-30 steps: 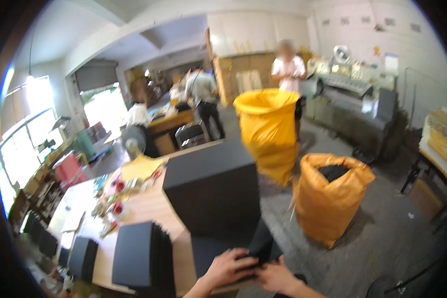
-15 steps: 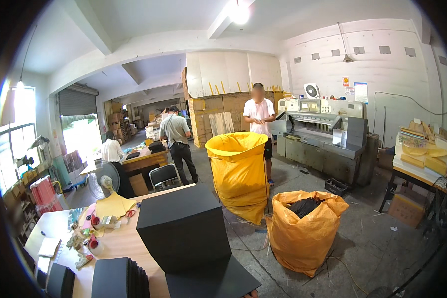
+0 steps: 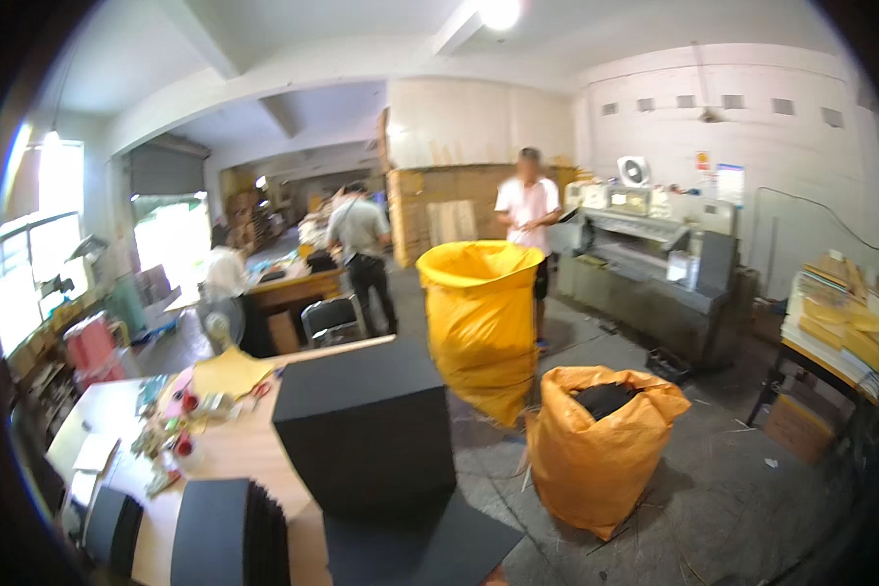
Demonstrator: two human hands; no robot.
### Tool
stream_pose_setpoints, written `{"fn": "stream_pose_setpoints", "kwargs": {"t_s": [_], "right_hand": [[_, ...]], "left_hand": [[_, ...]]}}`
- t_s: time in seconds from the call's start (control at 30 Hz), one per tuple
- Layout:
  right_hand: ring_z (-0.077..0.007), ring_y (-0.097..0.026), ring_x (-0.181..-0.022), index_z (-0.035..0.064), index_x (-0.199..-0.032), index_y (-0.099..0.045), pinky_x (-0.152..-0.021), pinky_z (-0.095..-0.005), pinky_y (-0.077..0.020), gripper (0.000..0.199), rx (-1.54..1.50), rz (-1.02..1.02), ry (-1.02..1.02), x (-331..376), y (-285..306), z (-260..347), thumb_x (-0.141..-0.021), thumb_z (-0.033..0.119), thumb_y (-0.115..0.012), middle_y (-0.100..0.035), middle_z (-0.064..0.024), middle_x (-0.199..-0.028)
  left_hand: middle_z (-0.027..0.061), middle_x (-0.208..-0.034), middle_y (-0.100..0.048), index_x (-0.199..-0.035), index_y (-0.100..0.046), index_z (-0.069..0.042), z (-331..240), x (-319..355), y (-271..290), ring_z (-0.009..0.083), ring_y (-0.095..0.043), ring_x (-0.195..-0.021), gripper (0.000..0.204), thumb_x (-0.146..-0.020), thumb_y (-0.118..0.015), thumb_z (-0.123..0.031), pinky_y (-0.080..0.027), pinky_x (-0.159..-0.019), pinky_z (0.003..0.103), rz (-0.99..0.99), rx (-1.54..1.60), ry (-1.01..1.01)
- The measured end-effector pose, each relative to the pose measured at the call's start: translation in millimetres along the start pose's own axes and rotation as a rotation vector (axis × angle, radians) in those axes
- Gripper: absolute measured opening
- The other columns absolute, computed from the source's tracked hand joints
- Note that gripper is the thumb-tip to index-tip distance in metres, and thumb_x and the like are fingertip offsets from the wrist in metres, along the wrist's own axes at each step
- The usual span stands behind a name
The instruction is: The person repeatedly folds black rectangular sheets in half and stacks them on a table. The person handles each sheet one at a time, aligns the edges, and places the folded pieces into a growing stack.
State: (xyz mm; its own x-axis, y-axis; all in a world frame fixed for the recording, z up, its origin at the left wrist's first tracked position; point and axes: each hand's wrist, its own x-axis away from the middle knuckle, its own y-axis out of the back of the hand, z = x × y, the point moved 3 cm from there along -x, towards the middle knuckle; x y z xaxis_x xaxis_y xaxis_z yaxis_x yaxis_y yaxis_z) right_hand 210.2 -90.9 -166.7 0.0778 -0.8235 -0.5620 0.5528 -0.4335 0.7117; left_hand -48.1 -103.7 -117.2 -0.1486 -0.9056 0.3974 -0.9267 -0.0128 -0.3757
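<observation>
At the lower edge, a small part of my right hand (image 3: 495,577) shows beside the corner of a black sheet (image 3: 415,547); its fingers are mostly hidden, so I cannot tell whether they grip the sheet. The sheet lies at the foot of a tall black block (image 3: 366,430), perhaps stacked boards, on the wooden table's right side. My left hand is out of view. Nearer the left, a stack of black boards (image 3: 210,532) stands on the table, with a smaller black stack (image 3: 112,523) beside it.
Tape rolls, red scissors (image 3: 261,390) and yellow paper (image 3: 227,373) lie on the table (image 3: 244,449). Right of it, an orange sack (image 3: 596,469) holds black scraps; a taller yellow sack (image 3: 479,332) stands behind. One person faces it near a large machine (image 3: 635,293); two others stand farther left.
My view has turned slightly, so most of the room sits a little farther right, with some blur. Less of my right hand's fingertips shows at the black sheet's corner.
</observation>
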Motion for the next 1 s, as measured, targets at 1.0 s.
{"fn": "stream_pose_setpoints", "kwargs": {"t_s": [1.0], "right_hand": [[-0.0345,-0.054,-0.145,0.0124,-0.132,-0.075,-0.123,-0.0592,-0.028,0.052,0.087,0.037,0.051,-14.7,42.3,31.1,-0.084,0.028,-0.086,-0.068,-0.0113,-0.145]], "left_hand": [[0.0275,-0.139,-0.064,-0.145,-0.048,0.009,-146.1,-31.4,229.1,0.0429,-0.07,-0.119,0.06,-0.116,-0.053,-0.043,-0.059,-0.103,0.057,-0.327,0.118,-0.212]]}}
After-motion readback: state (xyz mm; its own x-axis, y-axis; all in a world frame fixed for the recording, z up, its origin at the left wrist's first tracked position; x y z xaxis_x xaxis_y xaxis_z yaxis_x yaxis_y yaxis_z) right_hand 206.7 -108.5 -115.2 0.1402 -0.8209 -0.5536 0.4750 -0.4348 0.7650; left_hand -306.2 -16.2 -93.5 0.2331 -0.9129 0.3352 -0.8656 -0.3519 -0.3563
